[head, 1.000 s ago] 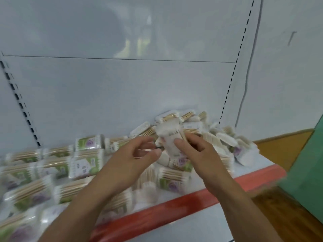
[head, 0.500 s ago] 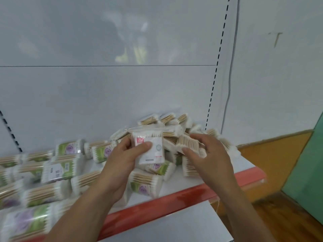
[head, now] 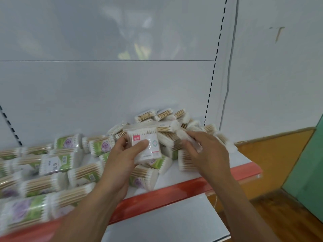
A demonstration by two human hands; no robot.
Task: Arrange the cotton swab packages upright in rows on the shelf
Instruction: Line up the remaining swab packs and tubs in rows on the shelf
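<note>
Left: green-label packages [head: 68,143] lie on their sides in rough rows across the left part of the shelf [head: 176,179]. Their wooden sticks run left-right, with cotton tips at both ends. The near ones are blurred. One in the middle rows shows a white printed label, text unreadable. The shelf is white with a red front strip [head: 174,193]. A white lower shelf [head: 166,219] sits below it and nearer. The white back panel [head: 104,88] stands behind everything, with glare on its upper part.

Centre: left hand [head: 120,165] comes in from near left, grip clamped on a white package [head: 154,147]. The thumb lies across its front and the fingers are behind its left edge. The package has a pink tag at upper left, a teal ring mark on the right and cotton tips at the top. It is held upright, slightly tilted, lifted off the shelf above green-label packs lying flat.

Right of centre: a pile [head: 164,115] of loose packages is heaped against the back panel at the far right of the shelf, sticks pointing all ways. Right hand [head: 208,152] reaches in from near right, back of hand up. Its grip is curled on a pile package [head: 181,133] at the heap's right side, thumb below, fingers over, contact blurred. The hands are near each other, not touching.

Right: a slotted upright [head: 212,81] stands at the panel's edge. Past it come plain wall [head: 279,84], orange skirting [head: 272,147], wooden floor [head: 279,215] and a green panel [head: 307,163] at the frame edge.
</note>
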